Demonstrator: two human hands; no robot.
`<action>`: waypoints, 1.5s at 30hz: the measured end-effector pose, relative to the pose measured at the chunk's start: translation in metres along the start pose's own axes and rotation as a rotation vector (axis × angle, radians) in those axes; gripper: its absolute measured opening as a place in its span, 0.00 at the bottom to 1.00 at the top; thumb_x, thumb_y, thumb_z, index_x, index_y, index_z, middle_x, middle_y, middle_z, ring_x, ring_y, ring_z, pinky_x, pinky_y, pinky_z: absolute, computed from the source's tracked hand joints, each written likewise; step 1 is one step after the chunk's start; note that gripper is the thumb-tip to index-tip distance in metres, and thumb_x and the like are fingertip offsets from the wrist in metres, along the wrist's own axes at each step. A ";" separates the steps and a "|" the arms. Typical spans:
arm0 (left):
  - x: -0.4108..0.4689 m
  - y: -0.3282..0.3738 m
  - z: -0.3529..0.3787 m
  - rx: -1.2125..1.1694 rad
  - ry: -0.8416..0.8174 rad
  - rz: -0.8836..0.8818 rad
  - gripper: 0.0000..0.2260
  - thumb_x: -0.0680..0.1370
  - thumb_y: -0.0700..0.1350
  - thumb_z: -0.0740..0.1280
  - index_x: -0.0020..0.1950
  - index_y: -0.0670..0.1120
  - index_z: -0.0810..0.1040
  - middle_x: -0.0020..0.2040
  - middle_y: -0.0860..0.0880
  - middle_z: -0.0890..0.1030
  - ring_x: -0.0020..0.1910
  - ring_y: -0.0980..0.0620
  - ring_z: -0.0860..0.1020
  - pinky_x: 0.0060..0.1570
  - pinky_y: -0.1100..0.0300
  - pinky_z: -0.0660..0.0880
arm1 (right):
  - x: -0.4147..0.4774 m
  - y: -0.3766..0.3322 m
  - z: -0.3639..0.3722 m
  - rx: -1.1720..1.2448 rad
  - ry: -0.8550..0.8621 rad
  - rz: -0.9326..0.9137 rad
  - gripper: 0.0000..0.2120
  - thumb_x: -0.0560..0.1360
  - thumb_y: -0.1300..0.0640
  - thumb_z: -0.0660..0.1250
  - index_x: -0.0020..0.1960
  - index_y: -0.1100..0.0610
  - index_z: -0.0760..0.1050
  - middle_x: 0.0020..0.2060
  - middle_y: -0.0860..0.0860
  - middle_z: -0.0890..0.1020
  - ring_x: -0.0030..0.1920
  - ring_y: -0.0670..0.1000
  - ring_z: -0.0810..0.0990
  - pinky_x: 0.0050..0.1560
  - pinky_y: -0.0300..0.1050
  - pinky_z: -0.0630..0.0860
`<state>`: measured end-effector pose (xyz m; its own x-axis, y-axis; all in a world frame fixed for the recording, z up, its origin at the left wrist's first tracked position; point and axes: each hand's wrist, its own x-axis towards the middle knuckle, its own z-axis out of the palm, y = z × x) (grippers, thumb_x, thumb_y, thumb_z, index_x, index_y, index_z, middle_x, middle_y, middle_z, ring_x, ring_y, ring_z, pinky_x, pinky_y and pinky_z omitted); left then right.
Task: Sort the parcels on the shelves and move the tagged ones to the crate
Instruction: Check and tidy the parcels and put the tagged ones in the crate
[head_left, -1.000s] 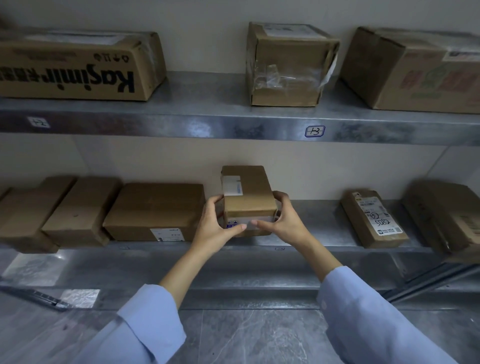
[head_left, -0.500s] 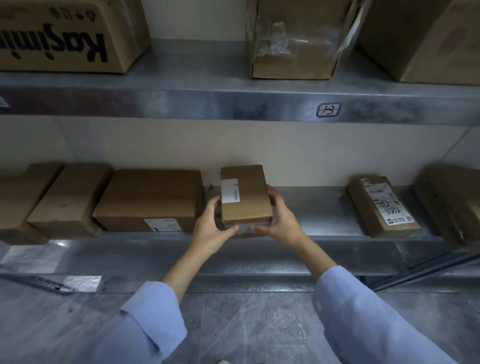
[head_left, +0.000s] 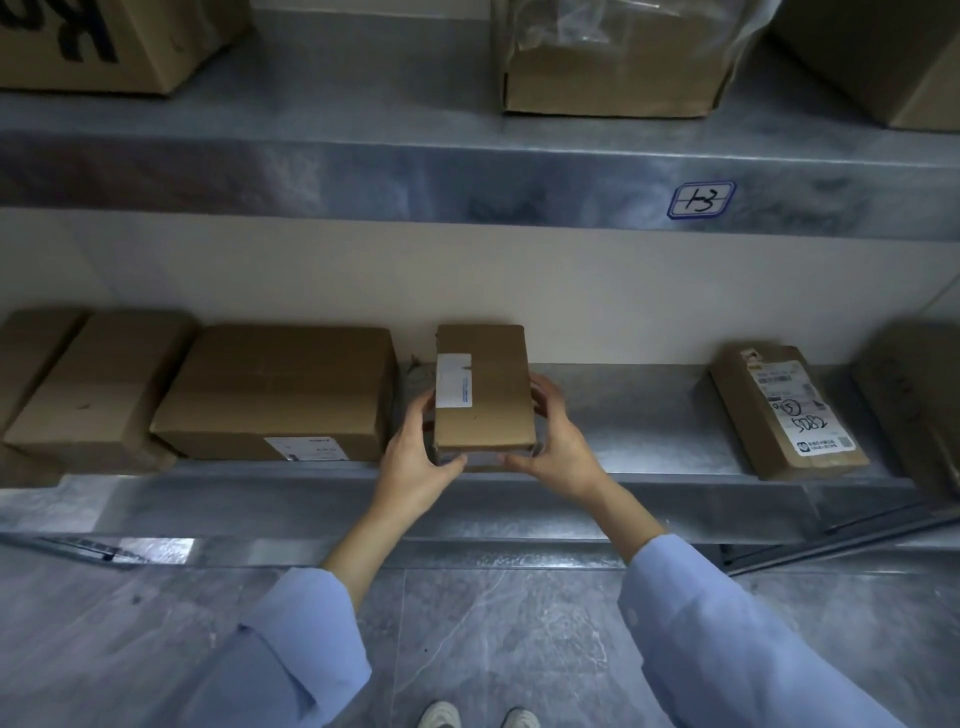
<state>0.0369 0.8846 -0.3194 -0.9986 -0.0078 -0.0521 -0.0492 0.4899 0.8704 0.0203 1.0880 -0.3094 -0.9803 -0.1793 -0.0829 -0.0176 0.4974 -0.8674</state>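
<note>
Clamps a small cardboard parcel (head_left: 483, 395) from both sides at the middle of the lower shelf (head_left: 623, 431), close to its front edge. With the left hand (head_left: 415, 462), wraps fingers along the parcel's left side and hooks the thumb under its near edge; with the right hand (head_left: 558, 452), mirrors that on the right side. Carries a white label (head_left: 453, 381) with blue print on the parcel's top face. Cannot tell whether the underside touches the lower shelf.

Left of middle on the lower shelf, just beside the left hand: a larger brown box (head_left: 280, 389) with a white sticker on its front face. Toward the left end of the lower shelf: plain boxes (head_left: 104, 384). Toward the right end of the lower shelf, well apart from the hands: a flat brown parcel (head_left: 784, 410), lying askew, with a shipping label hand-marked 5082.

Above the lower shelf: an upper shelf (head_left: 363, 171) with a blue-bordered sticker (head_left: 701, 199) marked 13 on its front edge, and cartons (head_left: 613, 78) cut off by the frame. Below the lower shelf: grey floor tiles (head_left: 493, 623).
</note>
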 end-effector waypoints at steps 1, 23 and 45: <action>0.000 0.000 -0.001 0.004 -0.007 -0.003 0.40 0.69 0.40 0.77 0.76 0.51 0.61 0.69 0.50 0.73 0.69 0.49 0.71 0.66 0.44 0.71 | 0.000 0.000 -0.001 -0.002 -0.014 0.006 0.50 0.65 0.58 0.81 0.76 0.55 0.52 0.67 0.42 0.66 0.67 0.42 0.67 0.61 0.28 0.66; -0.028 0.046 -0.093 0.607 0.158 -0.068 0.26 0.80 0.62 0.56 0.77 0.57 0.61 0.79 0.57 0.57 0.74 0.49 0.57 0.68 0.50 0.57 | 0.004 -0.096 -0.031 -0.669 -0.059 -0.074 0.33 0.79 0.34 0.52 0.79 0.48 0.53 0.78 0.51 0.58 0.75 0.57 0.58 0.71 0.54 0.60; -0.009 -0.072 -0.232 0.659 0.072 -0.193 0.41 0.75 0.69 0.60 0.80 0.50 0.50 0.80 0.52 0.52 0.77 0.47 0.55 0.72 0.48 0.55 | 0.035 -0.149 0.118 -0.564 -0.126 0.027 0.44 0.75 0.33 0.61 0.81 0.49 0.45 0.79 0.52 0.53 0.78 0.58 0.51 0.76 0.50 0.52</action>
<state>0.0450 0.6471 -0.2684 -0.9731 -0.1946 -0.1233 -0.2270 0.9016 0.3681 0.0122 0.9072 -0.2410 -0.9514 -0.2428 -0.1893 -0.1290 0.8726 -0.4711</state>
